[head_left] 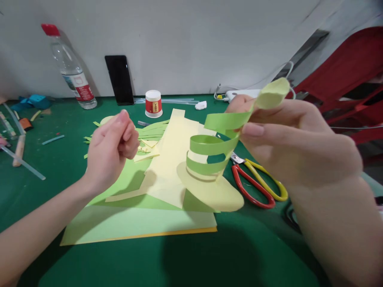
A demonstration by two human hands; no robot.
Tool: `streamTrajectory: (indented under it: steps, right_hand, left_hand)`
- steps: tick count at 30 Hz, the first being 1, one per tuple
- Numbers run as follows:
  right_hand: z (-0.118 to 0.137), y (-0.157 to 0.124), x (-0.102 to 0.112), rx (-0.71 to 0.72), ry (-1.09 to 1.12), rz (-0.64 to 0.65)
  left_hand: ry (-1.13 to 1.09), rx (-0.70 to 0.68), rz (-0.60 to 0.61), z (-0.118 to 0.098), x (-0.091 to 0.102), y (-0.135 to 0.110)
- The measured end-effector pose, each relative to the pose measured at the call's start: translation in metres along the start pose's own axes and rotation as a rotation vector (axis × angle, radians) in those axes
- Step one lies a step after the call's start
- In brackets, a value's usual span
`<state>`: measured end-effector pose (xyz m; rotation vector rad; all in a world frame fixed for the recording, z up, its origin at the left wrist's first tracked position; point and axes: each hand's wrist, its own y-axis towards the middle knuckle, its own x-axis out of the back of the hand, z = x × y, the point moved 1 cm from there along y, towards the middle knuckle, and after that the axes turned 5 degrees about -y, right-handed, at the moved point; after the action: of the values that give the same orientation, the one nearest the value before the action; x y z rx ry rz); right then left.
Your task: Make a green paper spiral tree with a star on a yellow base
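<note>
So the right hand [295, 139] has a little paper piece [208, 148] pinched between thumb and fingers, held up by its side. It's at least 3 curved green bands stacked with gaps between them, over a pale yellow oval base [218, 195] that hangs down to the left of that hand. A pale yellow rounded tab [273, 94] pokes up right by the fingers. Left hand [110, 147] is curled into a fist, thumb on top, well apart from the piece. Can't tell if anything's tucked inside it.

Between the 2 hands there's a pile of paper: pale yellow sheets [170, 151] on top, then a bright green sheet [128, 183], and nearest the wearer a pale green sheet [140, 223] with an orange edge [170, 233] showing under it. Cut green strips [154, 128] lie just beyond the left hand.

Red-and-yellow scissors [237, 159] sit just below the right hand, handles toward the wearer. Further past the hands: a red and white cup [153, 104] between them, a black phone [119, 79] leaning on the wall beyond the left, and a red-capped bottle [74, 73] further left. A white lump [200, 105] lies right of the cup. It's all on a green table [60, 273].
</note>
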<state>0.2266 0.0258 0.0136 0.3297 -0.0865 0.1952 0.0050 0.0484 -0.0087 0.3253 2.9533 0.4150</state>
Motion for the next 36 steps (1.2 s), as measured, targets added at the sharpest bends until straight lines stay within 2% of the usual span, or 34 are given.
streamTrajectory:
  steps: [2,4,5,7,9,12,15,17,20,23,26,30,33,36]
  right_hand:
    - [0.000,-0.002,-0.002,-0.003,-0.034,-0.026]
    - [0.000,-0.004,-0.005,-0.011,-0.086,-0.058]
    - [-0.001,-0.005,-0.007,-0.017,-0.110,-0.069]
    - [-0.003,-0.005,-0.008,-0.014,-0.166,-0.096]
    - [-0.005,-0.003,-0.008,0.008,-0.213,-0.149]
    - [-0.013,0.005,-0.006,0.011,-0.230,-0.221]
    - [-0.026,0.013,-0.007,-0.001,-0.222,-0.223]
    - [-0.037,0.019,-0.007,0.053,-0.305,-0.236]
    - [-0.052,0.032,0.000,0.146,-0.501,-0.335]
    - [-0.068,0.061,0.016,0.146,-0.581,-0.440]
    - [-0.087,0.104,0.034,0.086,-0.665,-0.486]
    - [-0.114,0.151,0.054,-0.062,-0.764,-0.477]
    - [-0.127,0.164,0.070,-0.169,-0.814,-0.481]
    - [-0.133,0.162,0.091,-0.238,-0.854,-0.527]
  left_hand:
    - [0.189,-0.273,0.056,-0.002,0.002,-0.005]
    - [0.471,-0.541,0.224,-0.004,0.001,-0.012]
    - [0.608,-0.620,0.328,-0.004,-0.001,-0.016]
    - [0.785,-0.687,0.439,-0.003,-0.005,-0.020]
    - [0.859,-0.684,0.434,0.001,-0.008,-0.021]
    - [0.934,-0.597,0.410,0.011,-0.010,-0.017]
    - [1.063,-0.522,0.454,0.025,-0.008,-0.013]
    - [1.143,-0.527,0.474,0.035,-0.005,-0.012]
    - [1.171,-0.521,0.503,0.051,-0.003,-0.012]
    - [1.175,-0.521,0.576,0.066,-0.005,-0.016]
    - [1.180,-0.526,0.651,0.079,-0.010,-0.024]
    - [1.188,-0.527,0.717,0.088,-0.012,-0.029]
    - [1.193,-0.525,0.740,0.090,-0.011,-0.029]
    - [1.197,-0.519,0.751,0.090,-0.010,-0.027]
